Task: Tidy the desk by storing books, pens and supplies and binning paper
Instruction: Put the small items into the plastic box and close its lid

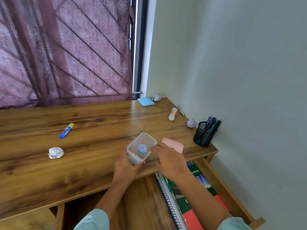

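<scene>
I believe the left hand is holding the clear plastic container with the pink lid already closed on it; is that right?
Not quite. In the head view the left hand holds the clear plastic container, but the pink lid lies on the wooden desk beside it, not closed on it.

The desk (99,117) is finished in brown wood grain. The curtain (66,47) is patterned in mauve with small flowers. Listed by colour: sticky-note pad (145,102), blue; glue stick (66,130), blue and yellow; container (146,140), clear; lid (174,144), pink; pen holder (203,136), black mesh; paper ball (56,152), white.
</scene>
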`<state>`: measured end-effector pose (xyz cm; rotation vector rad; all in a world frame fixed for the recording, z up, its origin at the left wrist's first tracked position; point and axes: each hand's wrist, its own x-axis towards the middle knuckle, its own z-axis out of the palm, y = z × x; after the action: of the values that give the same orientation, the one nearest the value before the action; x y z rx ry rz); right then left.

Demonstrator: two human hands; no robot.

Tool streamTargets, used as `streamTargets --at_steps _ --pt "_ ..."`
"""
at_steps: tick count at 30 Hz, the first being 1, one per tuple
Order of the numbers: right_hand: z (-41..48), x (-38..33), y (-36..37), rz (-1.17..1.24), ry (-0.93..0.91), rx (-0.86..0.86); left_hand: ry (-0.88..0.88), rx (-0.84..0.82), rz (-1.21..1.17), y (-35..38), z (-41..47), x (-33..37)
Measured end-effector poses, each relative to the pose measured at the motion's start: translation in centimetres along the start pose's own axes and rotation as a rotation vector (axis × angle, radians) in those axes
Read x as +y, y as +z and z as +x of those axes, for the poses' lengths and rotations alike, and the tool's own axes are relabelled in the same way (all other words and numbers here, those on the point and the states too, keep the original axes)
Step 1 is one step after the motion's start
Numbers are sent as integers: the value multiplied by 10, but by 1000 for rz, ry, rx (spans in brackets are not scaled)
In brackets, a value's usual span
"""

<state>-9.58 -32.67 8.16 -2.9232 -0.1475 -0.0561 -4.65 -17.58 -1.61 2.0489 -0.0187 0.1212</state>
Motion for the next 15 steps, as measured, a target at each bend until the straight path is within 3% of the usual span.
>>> streamTargets --at_steps 15 --pt "151 128 10 48 317 -35 -126 64 -38 52 68 -5"
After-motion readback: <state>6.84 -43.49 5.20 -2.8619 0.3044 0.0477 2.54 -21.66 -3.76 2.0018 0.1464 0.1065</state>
